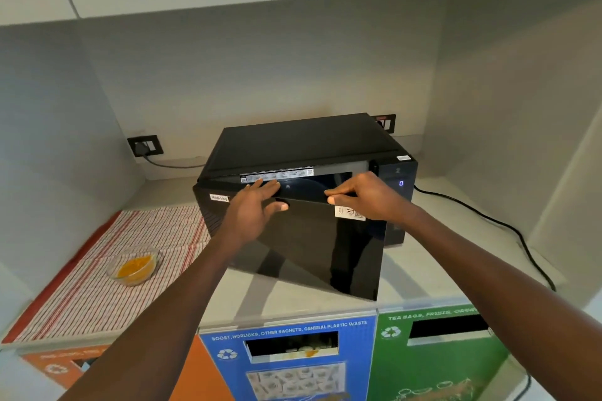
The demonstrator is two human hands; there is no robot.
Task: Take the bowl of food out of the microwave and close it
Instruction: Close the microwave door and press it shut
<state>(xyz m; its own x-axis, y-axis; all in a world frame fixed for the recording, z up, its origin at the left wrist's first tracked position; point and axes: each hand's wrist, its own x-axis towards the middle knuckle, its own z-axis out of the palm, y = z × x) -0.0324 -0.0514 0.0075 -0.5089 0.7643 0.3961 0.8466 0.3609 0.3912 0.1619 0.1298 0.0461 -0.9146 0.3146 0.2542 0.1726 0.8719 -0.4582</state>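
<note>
A black microwave [303,143] stands on the counter with its door [309,247] swung partly out, hinged at the left. My left hand [252,210] lies over the door's top edge near the hinge, fingers straight and spread, thumb on the glossy front. My right hand [361,197] pinches the same top edge further right, thumb in front and fingers curled behind. A clear glass bowl [133,265] with yellow-orange food sits on a red-striped cloth [107,299] left of the microwave, apart from both hands. The oven's inside is hidden by the door.
The microwave's black cable [508,231] runs across the counter at the right. A wall socket [145,146] with a plug is behind at the left. Orange, blue [286,358] and green waste bins front the counter below. Cabinets hang overhead.
</note>
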